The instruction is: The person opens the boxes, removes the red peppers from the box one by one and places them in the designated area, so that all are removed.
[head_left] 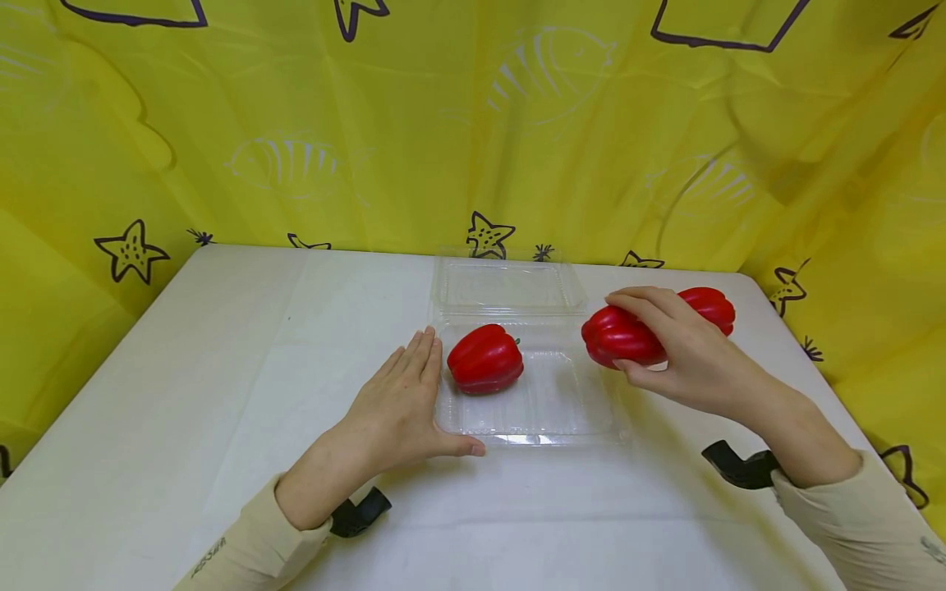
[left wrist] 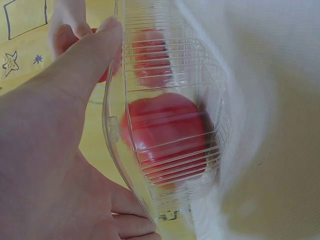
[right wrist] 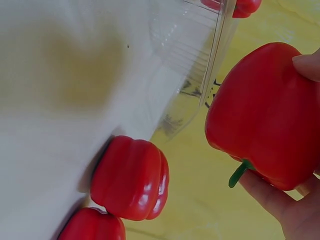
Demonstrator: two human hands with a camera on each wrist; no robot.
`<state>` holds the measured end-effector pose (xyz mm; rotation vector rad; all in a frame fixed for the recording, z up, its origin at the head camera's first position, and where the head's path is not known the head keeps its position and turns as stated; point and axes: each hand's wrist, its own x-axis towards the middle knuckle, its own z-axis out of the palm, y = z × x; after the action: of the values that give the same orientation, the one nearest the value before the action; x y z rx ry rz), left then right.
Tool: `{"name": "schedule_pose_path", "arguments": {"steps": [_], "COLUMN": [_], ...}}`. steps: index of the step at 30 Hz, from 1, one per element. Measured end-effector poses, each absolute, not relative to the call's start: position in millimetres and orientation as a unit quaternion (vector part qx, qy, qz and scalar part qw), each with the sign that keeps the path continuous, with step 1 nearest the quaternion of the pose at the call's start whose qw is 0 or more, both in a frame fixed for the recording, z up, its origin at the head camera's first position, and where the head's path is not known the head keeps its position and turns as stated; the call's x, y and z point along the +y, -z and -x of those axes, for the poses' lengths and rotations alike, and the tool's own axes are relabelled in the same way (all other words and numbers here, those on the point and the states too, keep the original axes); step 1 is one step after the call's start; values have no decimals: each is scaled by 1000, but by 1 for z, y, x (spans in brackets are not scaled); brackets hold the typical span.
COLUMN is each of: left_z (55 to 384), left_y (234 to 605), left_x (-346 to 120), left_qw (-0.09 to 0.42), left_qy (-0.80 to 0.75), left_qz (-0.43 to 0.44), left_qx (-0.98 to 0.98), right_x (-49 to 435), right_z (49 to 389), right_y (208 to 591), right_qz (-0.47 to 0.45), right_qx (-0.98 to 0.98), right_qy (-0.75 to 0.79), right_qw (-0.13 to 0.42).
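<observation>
A red bell pepper [head_left: 621, 335] is held by my right hand [head_left: 683, 353], thumb on the near side and fingers over the top, just off the right edge of a clear plastic container [head_left: 569, 410]. Its green stem [right wrist: 240, 173] shows in the right wrist view. Another red pepper [head_left: 485, 359] lies on its side in the left part of the container. My left hand [head_left: 399, 406] rests against the container's left rim with fingers straight, its thumb stretched along the front edge. Through the ribbed wall, the left wrist view shows the pepper inside [left wrist: 167, 135].
The container's hinged lid [head_left: 510, 286] lies folded back, away from me. More red peppers sit on the white table to the right: one [right wrist: 131, 177] and another beside it [right wrist: 95, 226]. A yellow patterned curtain [head_left: 414, 123] hangs behind the table.
</observation>
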<state>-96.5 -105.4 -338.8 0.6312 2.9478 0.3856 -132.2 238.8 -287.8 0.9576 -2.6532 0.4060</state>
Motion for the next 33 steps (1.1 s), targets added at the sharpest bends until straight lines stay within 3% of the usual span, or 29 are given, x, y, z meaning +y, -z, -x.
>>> {"name": "schedule_pose_path", "arguments": {"steps": [33], "left_z": [97], "left_y": [338], "left_x": [-105], "left_qw": [61], "left_qy": [-130], "left_qz": [-204], "left_qx": [968], "right_x": [270], "right_z": [137], "right_y": [309], "right_qz": [-298], "right_qx": [-934], "right_qy": [-138], "right_qw": [142]}}
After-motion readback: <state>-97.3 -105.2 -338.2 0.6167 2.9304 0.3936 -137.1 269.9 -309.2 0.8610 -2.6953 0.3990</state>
